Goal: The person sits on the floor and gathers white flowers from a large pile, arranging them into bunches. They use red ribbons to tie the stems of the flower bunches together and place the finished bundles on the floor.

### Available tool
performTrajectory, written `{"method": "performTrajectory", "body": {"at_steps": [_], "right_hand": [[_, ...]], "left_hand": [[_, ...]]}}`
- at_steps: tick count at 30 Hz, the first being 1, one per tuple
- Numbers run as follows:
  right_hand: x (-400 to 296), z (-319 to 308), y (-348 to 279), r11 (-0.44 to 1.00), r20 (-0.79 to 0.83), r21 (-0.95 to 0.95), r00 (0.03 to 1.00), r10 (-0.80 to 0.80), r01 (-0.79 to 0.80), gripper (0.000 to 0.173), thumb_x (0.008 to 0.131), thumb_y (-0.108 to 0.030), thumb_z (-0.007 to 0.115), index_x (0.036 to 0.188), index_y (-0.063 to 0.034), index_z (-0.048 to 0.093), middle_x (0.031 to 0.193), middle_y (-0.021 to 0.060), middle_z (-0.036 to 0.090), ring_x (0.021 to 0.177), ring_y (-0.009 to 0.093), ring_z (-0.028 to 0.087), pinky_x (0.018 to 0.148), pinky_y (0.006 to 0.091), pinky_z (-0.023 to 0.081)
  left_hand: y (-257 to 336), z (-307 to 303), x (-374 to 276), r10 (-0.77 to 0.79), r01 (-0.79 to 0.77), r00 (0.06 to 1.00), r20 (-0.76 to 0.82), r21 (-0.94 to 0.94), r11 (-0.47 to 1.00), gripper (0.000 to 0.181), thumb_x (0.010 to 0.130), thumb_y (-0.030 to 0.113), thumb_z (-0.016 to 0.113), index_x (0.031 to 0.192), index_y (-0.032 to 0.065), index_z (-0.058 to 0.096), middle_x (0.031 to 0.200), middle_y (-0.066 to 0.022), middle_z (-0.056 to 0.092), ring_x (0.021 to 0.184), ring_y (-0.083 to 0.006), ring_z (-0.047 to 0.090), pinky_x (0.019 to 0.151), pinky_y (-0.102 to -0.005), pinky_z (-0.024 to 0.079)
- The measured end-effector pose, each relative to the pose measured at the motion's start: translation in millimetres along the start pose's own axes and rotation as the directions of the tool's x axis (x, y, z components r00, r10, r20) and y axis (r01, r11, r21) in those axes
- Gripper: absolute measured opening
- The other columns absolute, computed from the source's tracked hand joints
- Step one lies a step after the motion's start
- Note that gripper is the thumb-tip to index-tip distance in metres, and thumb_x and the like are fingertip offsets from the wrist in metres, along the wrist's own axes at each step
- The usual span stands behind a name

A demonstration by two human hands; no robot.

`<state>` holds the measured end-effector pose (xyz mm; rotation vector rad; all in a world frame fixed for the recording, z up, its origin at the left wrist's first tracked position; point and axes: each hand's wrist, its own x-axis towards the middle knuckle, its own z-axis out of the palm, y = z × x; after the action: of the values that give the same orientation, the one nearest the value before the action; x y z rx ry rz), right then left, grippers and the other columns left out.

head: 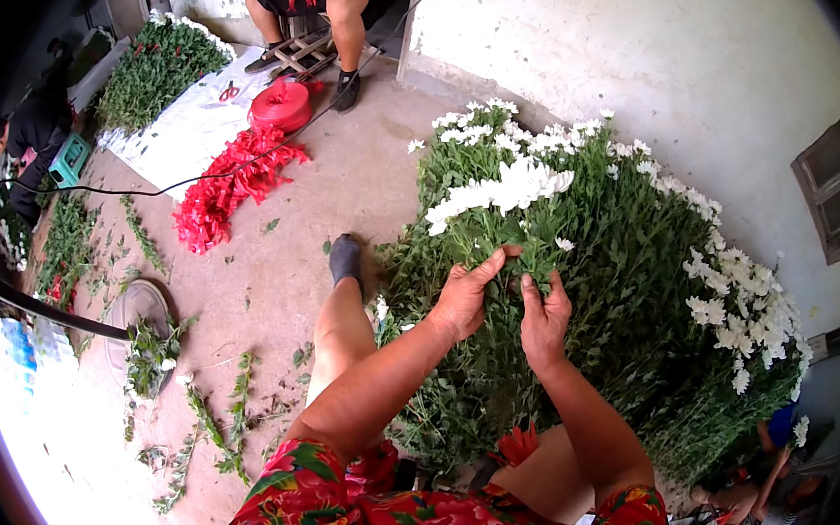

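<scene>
A bunch of white chrysanthemums point(510, 189) is held in front of me, its blooms in a row at the top. My left hand point(465, 296) grips the bunch's leafy stems from the left, thumb pointing right. Close beside it, my right hand point(545, 315) pinches the leaves and stems between thumb and fingers. Under and behind both hands lies a large heap of cut chrysanthemums point(613, 277), white blooms along its far and right edges. Red ribbon strips point(516, 446) rest by my right thigh.
Red plastic strips point(229, 185), a red ribbon roll point(280, 105) and scissors point(229, 92) lie ahead left, near a white sheet point(190, 116) with more flowers. A seated person point(341, 17) holds red strips. A black cable crosses the view. Loose stems point(218, 419) litter the floor; a wall stands right.
</scene>
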<state>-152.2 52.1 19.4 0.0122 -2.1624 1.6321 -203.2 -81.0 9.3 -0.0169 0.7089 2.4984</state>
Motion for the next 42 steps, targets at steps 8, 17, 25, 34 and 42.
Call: {"method": "performTrajectory", "body": {"at_steps": [8, 17, 25, 34, 42], "right_hand": [[1.6, 2.8, -1.9, 0.932, 0.048, -0.335, 0.99, -0.132, 0.141, 0.013, 0.097, -0.008, 0.062, 0.104, 0.0018, 0.058, 0.067, 0.0039, 0.056, 0.059, 0.007, 0.045, 0.055, 0.0254, 0.041], [-4.8, 7.3, -7.8, 0.832, 0.126, -0.535, 0.987, -0.096, 0.149, 0.023, 0.092, -0.006, 0.058, 0.114, -0.0023, 0.054, 0.081, 0.0221, 0.063, 0.072, 0.044, 0.063, 0.06, 0.0462, 0.048], [-5.6, 10.2, -8.0, 0.855, 0.427, -0.447, 0.903, -0.055, 0.264, 0.026, 0.093, -0.016, 0.062, 0.114, -0.0031, 0.053, 0.092, 0.0205, 0.065, 0.077, 0.039, 0.066, 0.064, 0.047, 0.052], [7.9, -131.1, 198.5, 0.43, 0.038, -0.799, 0.677, 0.735, -0.422, 0.025, 0.095, -0.022, 0.064, 0.111, -0.003, 0.064, 0.099, 0.0173, 0.069, 0.086, 0.029, 0.066, 0.077, 0.0455, 0.052], [-67.1, -94.2, 307.0, 0.188, -0.469, -0.711, 0.656, 0.591, -0.677, 0.024, 0.094, -0.031, 0.066, 0.102, -0.008, 0.065, 0.088, 0.0118, 0.065, 0.074, 0.03, 0.06, 0.066, 0.0512, 0.049]], "left_hand": [[-14.5, -8.9, 8.3, 0.051, -0.049, 0.994, -0.093, 0.017, 0.999, 0.026, 0.097, 0.018, 0.064, 0.119, 0.0045, 0.064, 0.116, -0.0077, 0.068, 0.104, -0.0196, 0.064, 0.092, -0.0376, 0.052], [-11.9, -11.6, 6.3, -0.016, 0.02, 0.989, -0.145, 0.029, 0.999, 0.029, 0.09, 0.014, 0.072, 0.116, 0.003, 0.066, 0.107, -0.0054, 0.07, 0.097, -0.0195, 0.064, 0.091, -0.0372, 0.051], [18.1, -24.1, -14.2, 0.083, -0.074, 0.994, -0.065, 0.128, 0.989, 0.035, 0.09, 0.013, 0.07, 0.122, 0.0016, 0.059, 0.113, -0.0149, 0.07, 0.102, -0.0251, 0.068, 0.092, -0.0404, 0.055], [73.5, -35.7, -22.2, 0.036, 0.028, 0.961, -0.274, 0.224, 0.974, 0.021, 0.096, 0.002, 0.059, 0.114, -0.0071, 0.056, 0.097, -0.0225, 0.068, 0.083, -0.0321, 0.071, 0.073, -0.0392, 0.063], [83.1, -40.0, -21.9, -0.002, 0.076, 0.961, -0.275, 0.258, 0.963, 0.023, 0.096, 0.009, 0.06, 0.112, -0.0067, 0.059, 0.098, -0.0212, 0.069, 0.085, -0.0312, 0.072, 0.079, -0.0392, 0.06]]}}
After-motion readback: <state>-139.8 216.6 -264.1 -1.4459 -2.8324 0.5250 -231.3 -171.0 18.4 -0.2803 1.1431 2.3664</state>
